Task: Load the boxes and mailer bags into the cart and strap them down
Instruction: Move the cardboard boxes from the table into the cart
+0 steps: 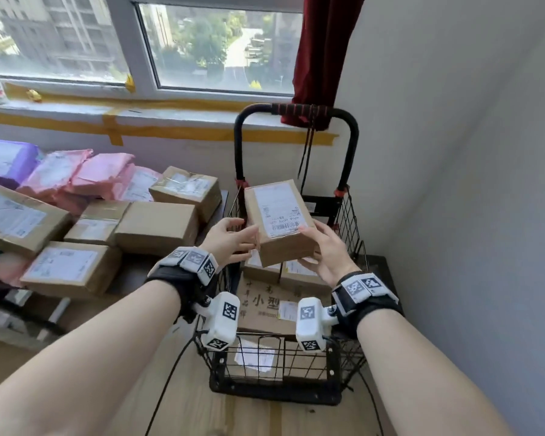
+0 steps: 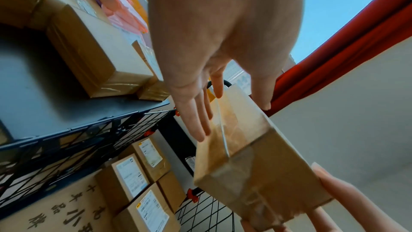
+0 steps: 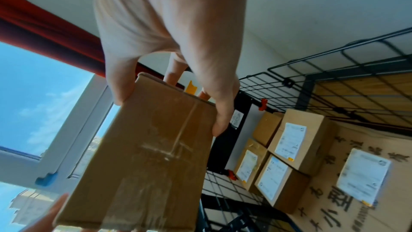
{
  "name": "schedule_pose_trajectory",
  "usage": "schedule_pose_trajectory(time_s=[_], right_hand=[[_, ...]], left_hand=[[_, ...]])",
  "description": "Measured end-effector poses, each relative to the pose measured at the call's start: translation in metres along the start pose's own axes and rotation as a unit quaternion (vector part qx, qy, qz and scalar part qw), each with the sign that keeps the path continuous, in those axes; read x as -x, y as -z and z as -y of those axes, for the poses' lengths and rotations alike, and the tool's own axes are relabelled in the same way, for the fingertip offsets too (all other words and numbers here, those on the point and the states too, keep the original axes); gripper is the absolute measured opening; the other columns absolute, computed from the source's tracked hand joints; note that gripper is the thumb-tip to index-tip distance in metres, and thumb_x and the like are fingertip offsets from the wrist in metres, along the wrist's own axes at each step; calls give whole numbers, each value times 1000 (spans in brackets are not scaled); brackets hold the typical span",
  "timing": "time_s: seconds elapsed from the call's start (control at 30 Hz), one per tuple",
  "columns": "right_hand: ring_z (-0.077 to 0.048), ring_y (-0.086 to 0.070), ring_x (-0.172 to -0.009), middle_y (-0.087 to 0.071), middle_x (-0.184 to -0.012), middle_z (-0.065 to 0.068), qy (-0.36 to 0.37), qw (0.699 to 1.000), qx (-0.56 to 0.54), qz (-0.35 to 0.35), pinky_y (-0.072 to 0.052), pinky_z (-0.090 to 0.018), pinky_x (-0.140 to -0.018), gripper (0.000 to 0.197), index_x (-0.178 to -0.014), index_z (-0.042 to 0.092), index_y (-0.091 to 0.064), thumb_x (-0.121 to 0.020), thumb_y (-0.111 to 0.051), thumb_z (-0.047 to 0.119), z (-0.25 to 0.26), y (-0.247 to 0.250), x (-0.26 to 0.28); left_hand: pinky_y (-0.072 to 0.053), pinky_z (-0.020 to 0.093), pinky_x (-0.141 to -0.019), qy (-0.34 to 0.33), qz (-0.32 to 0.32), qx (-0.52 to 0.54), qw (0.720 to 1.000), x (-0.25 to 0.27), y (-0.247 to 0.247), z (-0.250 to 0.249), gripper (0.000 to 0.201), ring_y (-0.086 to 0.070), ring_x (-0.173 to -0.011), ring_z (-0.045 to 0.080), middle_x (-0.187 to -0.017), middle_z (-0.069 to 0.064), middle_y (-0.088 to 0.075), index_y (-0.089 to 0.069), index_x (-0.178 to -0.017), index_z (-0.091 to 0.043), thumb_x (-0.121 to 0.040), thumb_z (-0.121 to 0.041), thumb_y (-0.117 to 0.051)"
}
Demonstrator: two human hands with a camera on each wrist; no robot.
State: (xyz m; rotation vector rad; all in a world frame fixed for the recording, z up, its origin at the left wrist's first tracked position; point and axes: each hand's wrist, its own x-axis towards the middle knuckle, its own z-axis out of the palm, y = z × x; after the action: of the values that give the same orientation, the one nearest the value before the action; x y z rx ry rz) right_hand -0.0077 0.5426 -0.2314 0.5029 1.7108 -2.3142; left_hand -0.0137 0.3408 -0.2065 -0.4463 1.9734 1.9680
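Observation:
A small brown box (image 1: 277, 221) with a white label hangs tilted above the black wire cart (image 1: 353, 221). My right hand (image 1: 309, 247) grips its near right end, thumb on one face and fingers on the other (image 3: 169, 112). My left hand (image 1: 247, 236) lies against the box's left side with straight fingers (image 2: 200, 126), its thumb spread apart. Seen from below, the box (image 2: 256, 165) shows a taped seam. Inside the cart sit a large printed carton (image 1: 265, 306) and small labelled boxes (image 3: 289, 140). More boxes (image 1: 158, 226) and pink mailer bags (image 1: 98, 174) lie on the table at left.
The cart's black handle (image 1: 296, 110) stands by the window, with a dark cord (image 1: 307, 152) hanging from it and a red curtain (image 1: 324, 51) above. A white wall (image 1: 453, 184) closes the right side. A purple mailer (image 1: 7, 158) lies far left.

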Motion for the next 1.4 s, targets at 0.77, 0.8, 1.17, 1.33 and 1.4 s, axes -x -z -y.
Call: schedule_pose_trajectory(time_s=[0.77, 0.8, 1.17, 1.33, 1.4], right_hand=[[-24, -64, -95, -66, -109, -16, -182, 980, 6, -85, -53, -39, -87, 26, -118, -6, -54, -96, -51, 7, -94, 64, -170], [-21, -64, -90, -65, -106, -13, -201, 976, 11, -78, -55, -36, -79, 25, -120, -3, -53, -97, -49, 5, -106, 66, -180], [-33, -59, -113, -59, -126, -18, -346, 931, 92, -66, -52, -38, -80, 32, -124, -2, -48, -92, -48, -8, -244, 82, -263], [-24, -55, -114, -53, -133, -7, -367, 921, 123, -39, -47, -29, -78, 47, -135, 10, -39, -92, -49, -6, -282, 83, -281], [-24, -53, -119, -50, -139, -7, -380, 917, 117, -25, -48, -30, -79, 54, -143, 11, -35, -93, -49, -5, -289, 82, -285]], left_hand=[[-52, 43, -91, 183, 45, -156, 970, -194, -9, 102, 27, -63, -102, 26, -113, 9, -64, -63, -106, -29, -81, -22, -71], [-53, 41, -91, 198, 42, -161, 966, -204, -7, 114, 25, -64, -100, 24, -111, 10, -65, -63, -104, -28, -81, -20, -71], [-55, 39, -86, 313, -22, -205, 927, -281, 4, 239, 52, -62, -96, 27, -96, 5, -57, -59, -122, -16, -77, 5, -69], [-53, 39, -91, 334, -85, -213, 914, -303, 2, 281, 48, -60, -107, 31, -121, 15, -61, -57, -126, -9, -79, 4, -61], [-50, 40, -96, 343, -124, -190, 912, -306, 2, 291, 42, -59, -109, 31, -125, 13, -60, -59, -124, -12, -83, -4, -56]])
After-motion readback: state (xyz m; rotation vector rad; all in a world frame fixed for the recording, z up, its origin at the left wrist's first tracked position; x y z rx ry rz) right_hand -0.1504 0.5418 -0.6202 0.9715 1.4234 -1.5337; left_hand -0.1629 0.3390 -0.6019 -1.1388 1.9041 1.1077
